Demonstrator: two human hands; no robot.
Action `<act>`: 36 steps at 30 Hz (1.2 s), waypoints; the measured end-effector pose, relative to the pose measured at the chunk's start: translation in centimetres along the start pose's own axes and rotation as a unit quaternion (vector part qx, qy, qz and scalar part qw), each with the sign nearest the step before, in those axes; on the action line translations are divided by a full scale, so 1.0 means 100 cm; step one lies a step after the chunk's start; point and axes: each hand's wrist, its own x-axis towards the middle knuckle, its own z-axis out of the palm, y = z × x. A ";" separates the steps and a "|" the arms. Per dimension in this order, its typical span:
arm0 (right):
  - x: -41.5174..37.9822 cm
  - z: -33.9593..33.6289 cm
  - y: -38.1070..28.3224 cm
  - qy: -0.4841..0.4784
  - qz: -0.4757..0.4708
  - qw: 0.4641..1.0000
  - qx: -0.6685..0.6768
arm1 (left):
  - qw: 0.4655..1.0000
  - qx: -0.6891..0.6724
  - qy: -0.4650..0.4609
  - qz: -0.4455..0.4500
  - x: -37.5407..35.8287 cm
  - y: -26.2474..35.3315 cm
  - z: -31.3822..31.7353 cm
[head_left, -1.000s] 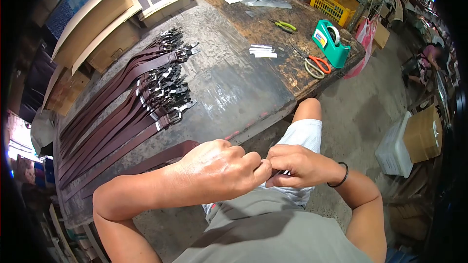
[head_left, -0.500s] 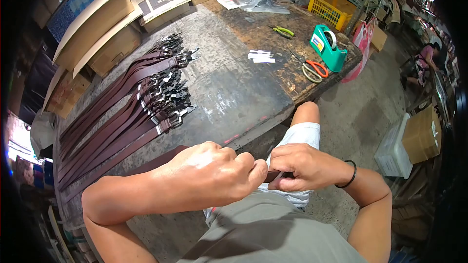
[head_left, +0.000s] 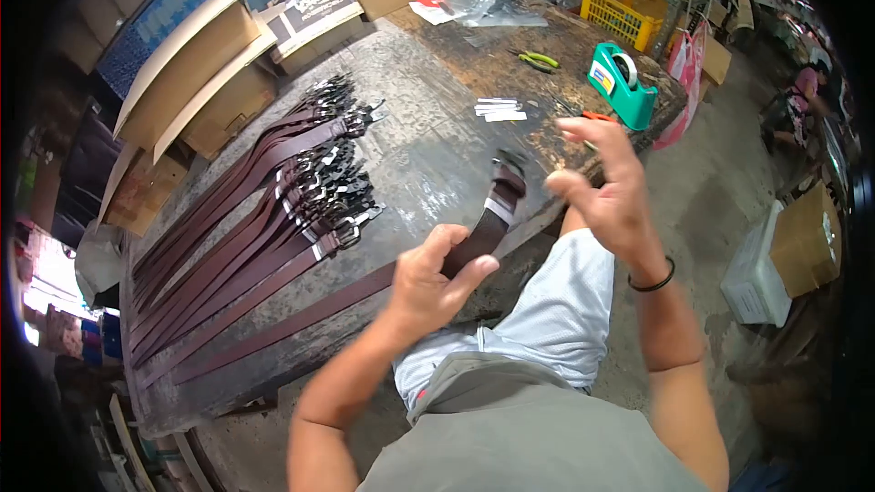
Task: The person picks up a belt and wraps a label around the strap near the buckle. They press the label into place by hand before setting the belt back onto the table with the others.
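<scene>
A dark brown belt (head_left: 365,288) runs across the near side of the table, its buckle end (head_left: 509,175) raised over the front edge. Round the strap below the buckle is a white band (head_left: 498,208). My left hand (head_left: 427,281) grips the belt a little below that band, thumb on one side and fingers on the other. My right hand (head_left: 612,193) is off the belt, thumb and fingers apart with nothing between them, slightly blurred. Partly covered by it are the orange-handled scissors (head_left: 597,117). Several similar belts (head_left: 260,219) lie in two bunches to the left, buckles together.
White paper strips (head_left: 499,110), green-handled pliers (head_left: 536,61) and a green tape dispenser (head_left: 623,89) sit on the worn table (head_left: 415,164). Cardboard boxes (head_left: 196,73) line the back left. A yellow crate (head_left: 622,16) stands behind; another person (head_left: 802,100) sits far right.
My hands have come apart: the right moved up and right, off the belt, and its fingers opened. The belt's buckle end now shows, raised in my left hand. The view shifted slightly.
</scene>
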 end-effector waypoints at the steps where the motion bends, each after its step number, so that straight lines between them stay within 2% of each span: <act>1: -0.012 0.012 0.005 0.030 0.111 0.981 0.156 | 0.993 -0.101 0.038 -0.052 -0.007 -0.008 0.016; 2: -0.028 0.025 0.009 0.054 0.222 0.925 0.305 | 0.970 -0.203 0.078 -0.105 -0.013 -0.015 0.030; 4: -0.061 0.067 0.016 -0.027 0.260 0.896 0.358 | 0.944 -0.279 0.140 -0.110 -0.024 -0.031 0.058; 6: -0.095 0.091 0.002 -0.118 0.439 0.764 0.457 | 0.923 -0.342 0.137 -0.113 -0.037 -0.036 0.076; 8: -0.118 0.107 -0.011 -0.128 0.466 0.730 0.483 | 0.935 -0.293 0.141 -0.140 -0.059 -0.043 0.089; 9: -0.123 0.104 -0.019 -0.127 0.514 0.684 0.501 | 0.924 -0.313 0.131 -0.175 -0.068 -0.045 0.090; 12: -0.156 0.110 -0.001 -0.118 0.551 0.612 0.555 | 0.853 -0.432 0.104 -0.272 -0.089 -0.062 0.094; 15: -0.160 0.114 -0.009 -0.124 0.591 0.590 0.536 | 0.812 -0.454 0.073 -0.359 -0.097 -0.072 0.082; 16: -0.162 0.117 -0.010 -0.128 0.593 0.588 0.535 | 0.810 -0.455 0.078 -0.362 -0.100 -0.075 0.081; 18: -0.166 0.124 -0.011 -0.165 0.579 0.632 0.488 | 0.804 -0.450 0.088 -0.379 -0.106 -0.083 0.080; 23: -0.166 0.139 -0.007 -0.162 0.605 0.638 0.449 | 0.798 -0.437 0.095 -0.404 -0.108 -0.089 0.082; 26: -0.163 0.145 -0.006 -0.164 0.599 0.663 0.419 | 0.809 -0.420 0.092 -0.401 -0.110 -0.096 0.085; 30: -0.162 0.149 -0.001 -0.197 0.605 0.652 0.413 | 0.822 -0.405 0.088 -0.390 -0.113 -0.098 0.083; 32: -0.160 0.149 -0.002 -0.189 0.600 0.668 0.397 | 0.824 -0.399 0.082 -0.394 -0.115 -0.098 0.081; 34: -0.165 0.153 -0.002 -0.170 0.597 0.676 0.398 | 0.857 -0.349 0.058 -0.376 -0.119 -0.097 0.079; 36: -0.169 0.154 -0.002 -0.149 0.594 0.683 0.398 | 0.865 -0.330 0.054 -0.375 -0.122 -0.099 0.080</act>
